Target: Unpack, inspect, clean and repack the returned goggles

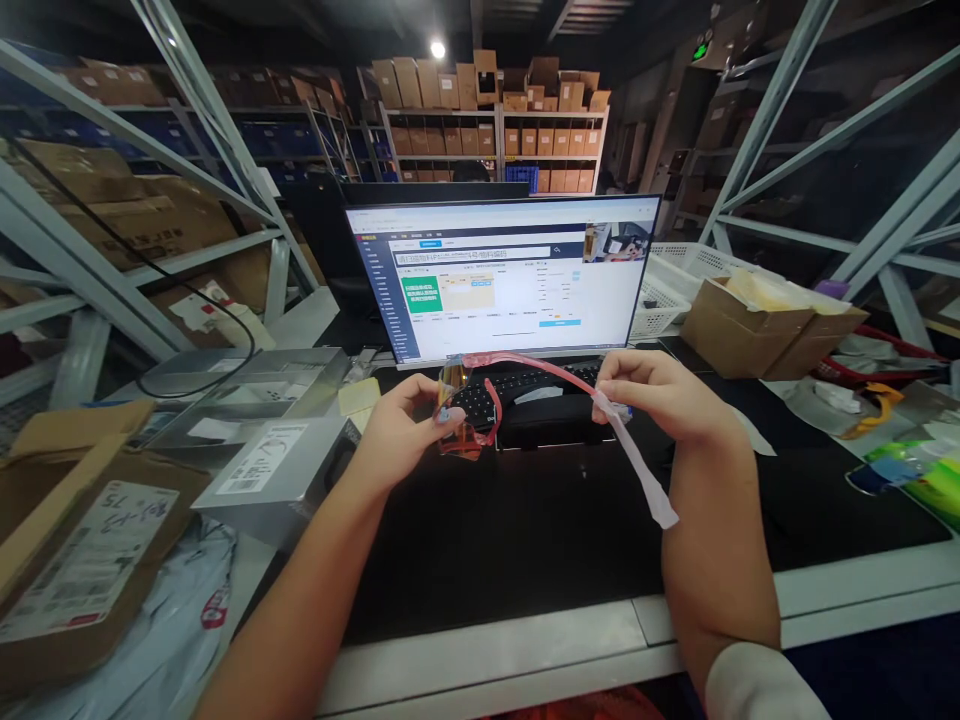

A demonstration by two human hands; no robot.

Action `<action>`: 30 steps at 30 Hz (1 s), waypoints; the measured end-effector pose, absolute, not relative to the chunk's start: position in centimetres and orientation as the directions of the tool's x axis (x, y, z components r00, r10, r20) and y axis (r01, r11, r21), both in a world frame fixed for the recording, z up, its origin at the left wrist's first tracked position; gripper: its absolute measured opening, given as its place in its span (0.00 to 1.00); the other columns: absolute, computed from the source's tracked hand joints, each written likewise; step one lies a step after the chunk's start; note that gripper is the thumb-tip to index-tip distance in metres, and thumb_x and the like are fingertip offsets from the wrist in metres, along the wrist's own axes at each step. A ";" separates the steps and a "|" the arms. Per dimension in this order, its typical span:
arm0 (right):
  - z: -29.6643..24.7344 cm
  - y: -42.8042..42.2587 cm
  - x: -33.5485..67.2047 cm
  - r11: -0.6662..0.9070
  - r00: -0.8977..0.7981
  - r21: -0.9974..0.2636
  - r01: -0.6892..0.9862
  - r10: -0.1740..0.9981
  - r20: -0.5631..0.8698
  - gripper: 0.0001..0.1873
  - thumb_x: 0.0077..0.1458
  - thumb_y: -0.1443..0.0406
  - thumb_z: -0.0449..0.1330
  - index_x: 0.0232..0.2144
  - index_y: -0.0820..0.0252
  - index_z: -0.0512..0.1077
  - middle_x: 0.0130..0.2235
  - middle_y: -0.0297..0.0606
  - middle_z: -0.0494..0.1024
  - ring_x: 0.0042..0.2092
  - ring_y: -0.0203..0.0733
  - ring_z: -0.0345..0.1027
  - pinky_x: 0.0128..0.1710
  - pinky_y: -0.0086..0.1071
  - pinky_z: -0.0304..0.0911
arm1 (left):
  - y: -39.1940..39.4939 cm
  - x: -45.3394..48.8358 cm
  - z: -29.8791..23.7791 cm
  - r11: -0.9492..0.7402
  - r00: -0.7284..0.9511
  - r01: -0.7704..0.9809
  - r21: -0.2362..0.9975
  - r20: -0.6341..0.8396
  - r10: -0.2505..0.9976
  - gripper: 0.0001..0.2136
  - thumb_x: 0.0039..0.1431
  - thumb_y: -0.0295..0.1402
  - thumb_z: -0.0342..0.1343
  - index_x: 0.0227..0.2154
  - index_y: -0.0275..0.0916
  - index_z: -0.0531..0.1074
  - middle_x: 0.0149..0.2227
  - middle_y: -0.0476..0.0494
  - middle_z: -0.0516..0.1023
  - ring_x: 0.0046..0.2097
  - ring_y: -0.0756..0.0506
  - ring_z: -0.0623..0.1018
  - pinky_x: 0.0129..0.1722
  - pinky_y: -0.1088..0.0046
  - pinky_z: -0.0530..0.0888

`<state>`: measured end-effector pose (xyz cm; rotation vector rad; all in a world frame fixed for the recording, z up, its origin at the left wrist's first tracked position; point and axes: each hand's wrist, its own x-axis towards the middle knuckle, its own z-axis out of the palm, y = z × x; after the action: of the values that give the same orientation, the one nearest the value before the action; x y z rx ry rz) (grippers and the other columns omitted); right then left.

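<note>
My left hand (401,425) is closed on the front of a pair of sunglasses (459,442), its thumb and fingers around the lens area. The lenses look orange-yellow and the temples are pinkish red. One temple (536,362) stretches right, over the keyboard, to my right hand (664,395). There my right fingers pinch a thin white sleeve (643,470) at the temple's end, and its loose part hangs down. The other temple curls below, near the left hand. A black case (555,425) lies behind the glasses, in front of the keyboard (514,385).
A lit monitor (517,275) stands behind the keyboard on a black mat (510,560). Grey boxes (274,465) and an open carton (97,530) sit left. Cardboard boxes (757,325), a white basket (660,300) and a green-yellow packet (926,470) are right.
</note>
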<state>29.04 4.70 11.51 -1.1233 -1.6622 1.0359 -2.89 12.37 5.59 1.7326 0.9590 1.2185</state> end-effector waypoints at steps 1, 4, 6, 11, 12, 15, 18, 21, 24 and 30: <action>11.4 4.9 29.0 0.252 -0.241 -0.941 0.225 0.950 0.197 0.11 0.58 0.59 0.64 0.28 0.58 0.72 0.28 0.38 0.81 0.30 0.40 0.72 0.29 0.30 0.62 | 12.4 -3.0 5.6 -0.410 0.253 0.156 0.899 0.365 0.896 0.15 0.49 0.41 0.70 0.33 0.39 0.73 0.34 0.47 0.77 0.35 0.47 0.75 0.35 0.73 0.72; 11.0 5.4 28.8 0.269 -0.268 -0.948 0.169 0.938 0.218 0.10 0.58 0.60 0.65 0.28 0.59 0.72 0.29 0.38 0.82 0.32 0.40 0.74 0.30 0.30 0.63 | 12.6 -3.5 5.7 -0.439 0.237 0.220 0.871 0.389 0.890 0.15 0.49 0.41 0.70 0.33 0.39 0.73 0.34 0.48 0.77 0.34 0.47 0.75 0.35 0.72 0.70; 10.9 5.5 28.6 0.288 -0.272 -0.945 0.155 0.932 0.240 0.10 0.58 0.60 0.65 0.29 0.59 0.72 0.29 0.39 0.82 0.33 0.40 0.74 0.31 0.30 0.63 | 12.6 -3.8 5.9 -0.453 0.226 0.253 0.855 0.403 0.887 0.15 0.50 0.42 0.69 0.33 0.40 0.73 0.34 0.48 0.78 0.35 0.47 0.75 0.36 0.71 0.70; 10.9 5.5 27.2 0.303 -0.244 -0.933 0.193 0.936 0.254 0.12 0.58 0.58 0.65 0.29 0.59 0.72 0.29 0.39 0.80 0.30 0.39 0.71 0.27 0.30 0.59 | 11.9 -3.2 6.5 -0.532 0.314 0.386 0.753 0.435 0.844 0.13 0.49 0.41 0.68 0.33 0.40 0.74 0.35 0.48 0.78 0.37 0.45 0.76 0.40 0.69 0.70; 10.9 5.5 26.7 0.306 -0.247 -0.932 0.194 0.935 0.256 0.12 0.57 0.57 0.65 0.29 0.60 0.72 0.29 0.38 0.79 0.30 0.38 0.70 0.28 0.30 0.59 | 11.7 -2.8 6.5 -0.552 0.338 0.412 0.725 0.441 0.831 0.13 0.49 0.40 0.68 0.33 0.40 0.74 0.35 0.48 0.78 0.38 0.44 0.76 0.40 0.68 0.71; 10.5 5.7 24.7 0.342 -0.243 -0.927 0.154 0.922 0.300 0.12 0.58 0.58 0.64 0.29 0.59 0.72 0.28 0.35 0.76 0.31 0.37 0.68 0.31 0.31 0.61 | 11.2 -1.6 6.2 -0.588 0.361 0.457 0.667 0.465 0.808 0.12 0.47 0.38 0.68 0.32 0.40 0.75 0.35 0.48 0.78 0.38 0.43 0.76 0.40 0.68 0.70; 9.7 6.3 22.1 0.406 -0.105 -0.911 0.074 0.911 0.398 0.11 0.58 0.59 0.63 0.28 0.58 0.70 0.29 0.32 0.73 0.32 0.35 0.66 0.35 0.31 0.62 | 11.0 -0.6 5.4 -0.554 0.282 0.426 0.716 0.477 0.833 0.12 0.47 0.39 0.68 0.32 0.40 0.76 0.34 0.46 0.79 0.37 0.43 0.76 0.40 0.67 0.71; 8.6 6.9 19.2 0.429 0.113 -0.895 -0.123 0.902 0.417 0.10 0.57 0.58 0.62 0.29 0.55 0.68 0.30 0.31 0.71 0.33 0.36 0.66 0.37 0.32 0.65 | 10.8 0.3 4.3 -0.448 0.237 0.263 0.855 0.393 0.889 0.14 0.49 0.43 0.68 0.33 0.39 0.75 0.34 0.46 0.79 0.36 0.45 0.76 0.39 0.69 0.72; 7.8 7.4 16.9 0.402 0.204 -0.848 -0.345 0.914 0.351 0.11 0.56 0.56 0.61 0.30 0.54 0.66 0.33 0.34 0.74 0.39 0.40 0.71 0.46 0.36 0.69 | 10.6 1.2 3.5 -0.329 0.238 0.075 0.941 0.303 0.923 0.16 0.47 0.43 0.71 0.32 0.38 0.74 0.34 0.46 0.78 0.35 0.47 0.76 0.39 0.70 0.73; 8.4 7.8 20.2 0.453 0.181 -0.881 -0.140 0.886 0.427 0.20 0.66 0.53 0.54 0.56 0.52 0.67 0.59 0.43 0.74 0.60 0.43 0.68 0.61 0.39 0.61 | 11.5 1.6 3.5 -0.146 0.069 -0.403 0.903 0.189 0.979 0.23 0.37 0.43 0.77 0.35 0.38 0.77 0.35 0.47 0.80 0.37 0.48 0.79 0.42 0.71 0.75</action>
<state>20.25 7.83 8.40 -0.8119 -1.1596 0.8499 1.60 11.46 3.48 1.0687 0.7415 1.4178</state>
